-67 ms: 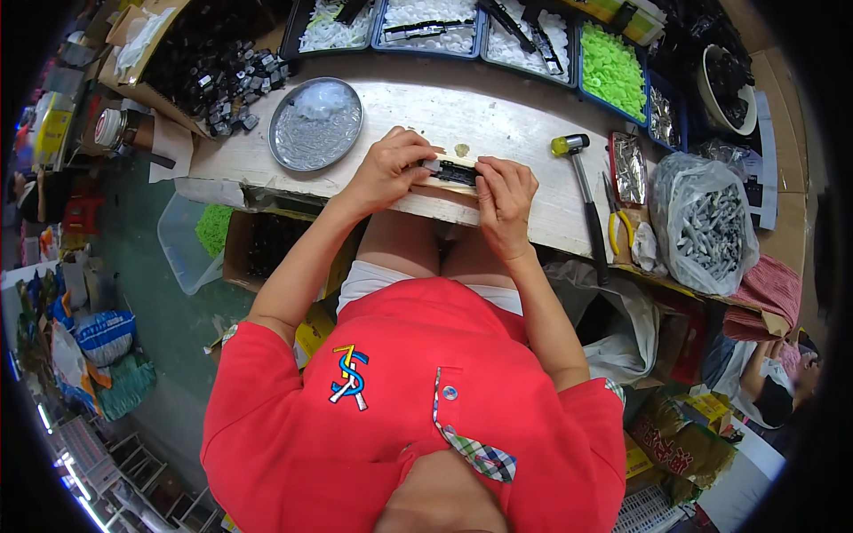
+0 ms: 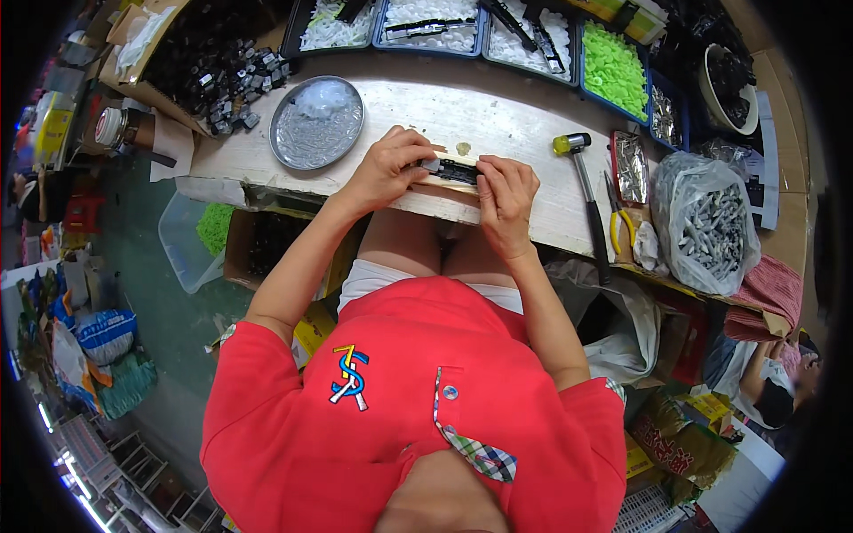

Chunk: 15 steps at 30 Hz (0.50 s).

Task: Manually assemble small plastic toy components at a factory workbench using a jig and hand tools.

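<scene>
A long, narrow black part point(image 2: 458, 171) lies across a pale wooden block point(image 2: 451, 186) at the bench's near edge. My left hand point(image 2: 387, 169) pinches a small grey piece point(image 2: 431, 165) against the part's left end. At the other end, the fingers and thumb of my right hand point(image 2: 505, 197) close round the black part and cover its tip. What lies beneath my fingertips is hidden.
A round metal dish point(image 2: 315, 138) stands left, beside a box of black pieces point(image 2: 235, 80). To the right lie a hammer point(image 2: 588, 195), yellow-handled pliers point(image 2: 622, 231) and a clear bag of grey parts point(image 2: 706, 226). Trays of white pieces point(image 2: 431, 40) and green pieces point(image 2: 613, 71) line the back.
</scene>
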Available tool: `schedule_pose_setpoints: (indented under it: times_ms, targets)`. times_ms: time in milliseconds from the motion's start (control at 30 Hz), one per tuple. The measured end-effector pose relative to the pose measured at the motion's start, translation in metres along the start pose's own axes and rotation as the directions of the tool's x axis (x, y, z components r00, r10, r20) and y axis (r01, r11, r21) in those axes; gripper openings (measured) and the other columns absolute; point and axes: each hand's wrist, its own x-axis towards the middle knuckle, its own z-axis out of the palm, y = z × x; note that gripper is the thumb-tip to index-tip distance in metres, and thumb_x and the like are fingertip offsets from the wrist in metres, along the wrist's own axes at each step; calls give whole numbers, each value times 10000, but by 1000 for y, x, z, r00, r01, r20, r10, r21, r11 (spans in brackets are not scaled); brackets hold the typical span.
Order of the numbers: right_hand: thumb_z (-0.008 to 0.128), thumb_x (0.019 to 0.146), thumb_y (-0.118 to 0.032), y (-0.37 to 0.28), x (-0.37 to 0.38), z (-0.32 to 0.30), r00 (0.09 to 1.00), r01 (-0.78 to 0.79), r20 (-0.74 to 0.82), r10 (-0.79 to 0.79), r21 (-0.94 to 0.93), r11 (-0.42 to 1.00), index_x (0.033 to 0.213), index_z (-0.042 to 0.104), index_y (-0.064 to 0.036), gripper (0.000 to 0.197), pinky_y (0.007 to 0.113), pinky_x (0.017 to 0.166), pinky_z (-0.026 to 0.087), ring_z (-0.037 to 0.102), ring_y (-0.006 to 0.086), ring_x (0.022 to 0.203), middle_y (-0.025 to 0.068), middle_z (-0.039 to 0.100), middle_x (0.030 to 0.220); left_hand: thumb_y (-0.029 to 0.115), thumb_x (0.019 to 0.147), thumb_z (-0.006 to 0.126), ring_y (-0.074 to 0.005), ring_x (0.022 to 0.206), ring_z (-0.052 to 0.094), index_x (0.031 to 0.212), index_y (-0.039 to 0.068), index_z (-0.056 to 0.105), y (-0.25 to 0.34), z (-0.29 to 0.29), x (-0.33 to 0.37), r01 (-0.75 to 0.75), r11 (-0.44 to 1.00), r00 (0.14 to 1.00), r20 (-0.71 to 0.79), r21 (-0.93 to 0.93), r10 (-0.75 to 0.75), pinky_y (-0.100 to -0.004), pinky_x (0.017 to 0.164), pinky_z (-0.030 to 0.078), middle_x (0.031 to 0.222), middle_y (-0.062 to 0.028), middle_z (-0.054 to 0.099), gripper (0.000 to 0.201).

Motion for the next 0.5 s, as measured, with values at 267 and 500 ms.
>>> schedule_pose_setpoints:
  times_ms: [267,500]
  targets:
    - [569,790,-69,-1,1,0,1000,-9,7,9,12,1000,937,594,-35,152,359,856,319,499,236,922,57,584,967,26,733,686,-34,556,456,810,13,617,-1,5,-7,513,511,776,118,-690,-620,-175,448,352,861,7,453,104]
    - [567,791,-66,1,4,1,1000,-18,15,18,33,999,929,594,-32,144,355,849,322,496,236,920,59,585,967,-37,760,613,-29,565,464,773,-7,597,2,13,-10,379,716,861,-61,-586,-506,-171,432,348,859,3,448,36]
